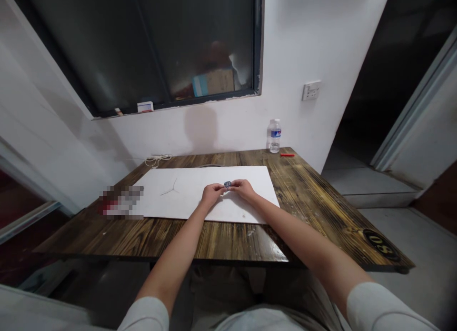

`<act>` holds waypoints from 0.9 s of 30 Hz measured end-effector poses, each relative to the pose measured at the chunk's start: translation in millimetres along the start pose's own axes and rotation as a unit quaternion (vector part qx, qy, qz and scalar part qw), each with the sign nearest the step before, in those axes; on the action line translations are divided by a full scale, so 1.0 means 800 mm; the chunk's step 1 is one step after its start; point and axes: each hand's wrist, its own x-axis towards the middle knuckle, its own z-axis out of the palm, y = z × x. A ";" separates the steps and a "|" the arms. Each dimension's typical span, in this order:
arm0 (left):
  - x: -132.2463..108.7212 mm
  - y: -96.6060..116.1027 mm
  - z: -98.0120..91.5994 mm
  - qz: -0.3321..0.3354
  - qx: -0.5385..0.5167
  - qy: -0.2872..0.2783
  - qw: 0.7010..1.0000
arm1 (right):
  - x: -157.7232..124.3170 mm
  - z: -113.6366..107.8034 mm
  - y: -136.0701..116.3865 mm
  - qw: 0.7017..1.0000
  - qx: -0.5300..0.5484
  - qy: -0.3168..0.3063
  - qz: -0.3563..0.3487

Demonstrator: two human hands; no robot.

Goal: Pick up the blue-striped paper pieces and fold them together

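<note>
Between the fingertips of both hands is a small dark blue-grey piece (227,184) with light markings, too small to name surely. My left hand (213,194) pinches its left side, and my right hand (243,188) pinches its right side. Both hands are just above a white board (193,178) that lies on the wooden table. Left of my hands, a thin branching wire-like strand (173,189) rests on the board. A tiny brownish speck (243,215) sits near the board's front edge, below my right wrist.
The dark wooden table (314,212) stands against a white wall. At its back are a coiled pale cord (157,159), a water bottle (274,136) and a red pen-like stick (287,155). A pixelated patch hides something at the board's left end. A small box (145,106) stands on the window ledge.
</note>
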 end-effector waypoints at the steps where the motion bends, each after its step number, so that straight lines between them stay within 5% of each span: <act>1: 0.000 0.000 -0.001 -0.004 -0.017 -0.005 1.000 | -0.001 0.000 -0.002 1.000 0.029 -0.008 0.002; 14: -0.003 0.006 -0.006 -0.012 -0.094 -0.077 0.993 | -0.013 -0.008 -0.023 0.987 0.140 -0.067 0.037; 27: 0.000 0.001 -0.002 0.041 -0.003 0.048 0.998 | -0.007 0.000 -0.012 0.996 0.078 0.045 0.015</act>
